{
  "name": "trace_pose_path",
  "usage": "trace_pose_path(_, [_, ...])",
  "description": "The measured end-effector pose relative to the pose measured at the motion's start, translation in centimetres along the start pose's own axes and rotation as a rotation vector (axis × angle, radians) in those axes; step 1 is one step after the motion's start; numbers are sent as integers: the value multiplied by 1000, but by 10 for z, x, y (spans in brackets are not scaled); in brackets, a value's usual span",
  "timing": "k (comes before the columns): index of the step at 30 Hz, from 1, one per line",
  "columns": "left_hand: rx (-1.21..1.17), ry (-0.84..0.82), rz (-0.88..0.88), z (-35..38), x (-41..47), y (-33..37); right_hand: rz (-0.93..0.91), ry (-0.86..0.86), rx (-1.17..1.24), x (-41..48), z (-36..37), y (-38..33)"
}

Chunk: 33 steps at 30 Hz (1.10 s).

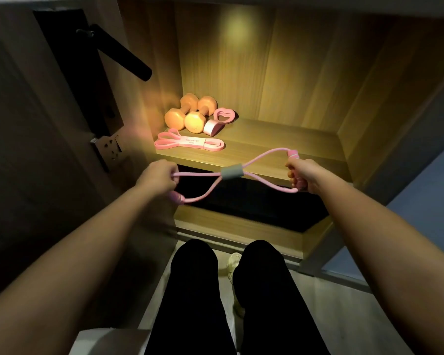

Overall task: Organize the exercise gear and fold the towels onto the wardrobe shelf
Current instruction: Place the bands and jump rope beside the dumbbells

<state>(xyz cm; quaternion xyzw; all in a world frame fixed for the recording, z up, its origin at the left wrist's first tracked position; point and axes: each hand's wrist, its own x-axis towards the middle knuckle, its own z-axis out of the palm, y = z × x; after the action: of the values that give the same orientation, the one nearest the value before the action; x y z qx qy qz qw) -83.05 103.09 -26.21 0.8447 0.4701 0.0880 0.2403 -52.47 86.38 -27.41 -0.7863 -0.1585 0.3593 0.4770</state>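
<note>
Head view — both hands, left [159, 175] and right [301, 175], fingers clenched around pink figure-eight resistance band [230, 174].

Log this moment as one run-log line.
left-hand grip: holds pink figure-eight resistance tube | right-hand grip: holds its other end | wooden wardrobe shelf: orange dumbbells, folded pink band

Between the fingers of our left hand [159, 176] and our right hand [301, 175] spans the figure-eight band [230, 174], before the shelf [280, 139] edge. Beyond our left fingers [170, 172], on the shelf, lies a folded band [190, 143]; behind it two dumbbells [194, 120], a heart-shaped ring [222, 116] just right of them.
</note>
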Motion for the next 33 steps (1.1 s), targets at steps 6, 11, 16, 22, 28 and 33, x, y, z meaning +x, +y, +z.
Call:
trace_pose_path(6, [-149, 410, -128, 15, 7, -10, 30, -42, 43, -1, -9, 5])
trace_pose_path(11, [-771, 286, -365, 23, 16, -9, 50, -60, 95, -2, -10, 2])
trace_pose_path(16, [-1249, 170, -504, 25, 19, -3, 56, -77, 128, -4, -6, 1])
trace_pose_path(22, [-945, -114, -525, 19, 21, -24, 44, 85, 49, 3, -16, 8])
trace_pose_path(28, [-821, -37, -589, 9, 19, -60, 101, 190, -67, 9, -57, 20])
trace_pose_path(33, [-869, 9, -635, 14, 20, -62, 145, 214, -58, 5, -64, 22])
